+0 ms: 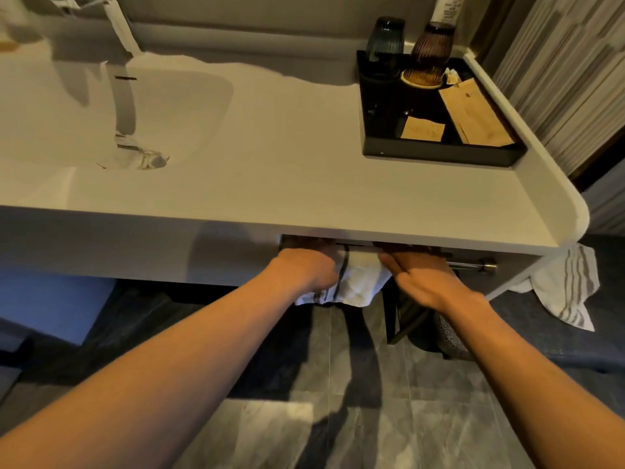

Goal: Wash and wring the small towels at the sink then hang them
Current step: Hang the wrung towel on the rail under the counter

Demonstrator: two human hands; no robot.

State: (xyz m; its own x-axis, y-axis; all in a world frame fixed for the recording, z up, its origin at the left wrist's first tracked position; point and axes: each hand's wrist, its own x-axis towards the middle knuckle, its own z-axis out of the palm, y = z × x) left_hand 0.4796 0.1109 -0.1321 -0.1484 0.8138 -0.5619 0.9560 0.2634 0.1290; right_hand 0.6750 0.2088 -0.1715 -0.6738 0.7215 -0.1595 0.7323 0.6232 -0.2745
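White towel with a dark stripe (355, 279) draped over the metal rail (473, 264) under the desk's front edge, toward the right end; I'm hanging it here so it dries off the floor and clear of the basin. My left hand (309, 270) is closed on the towel's left side, pinching the fabric near the stripe to hold it from sliding while I even it out. My right hand (422, 275) lies flat, fingers extended, palm down on the rail and the towel's right edge; not gripping, more smoothing or pressing, though the fingertips run under the desk lip and I can't see them fully. Towel hangs bunched, lower hem uneven, so I judge the spreading isn't finished. A second towel with grey stripes (568, 286) hangs off the desk's right front corner, well apart from my hands. In the sink (189, 106), at the desk's left end, a crumpled cloth (142, 157) sits near the basin's front, likely awaiting washing. Black tray (439, 157) with tumblers and paper packets occupies the desk's far right corner, untouched.
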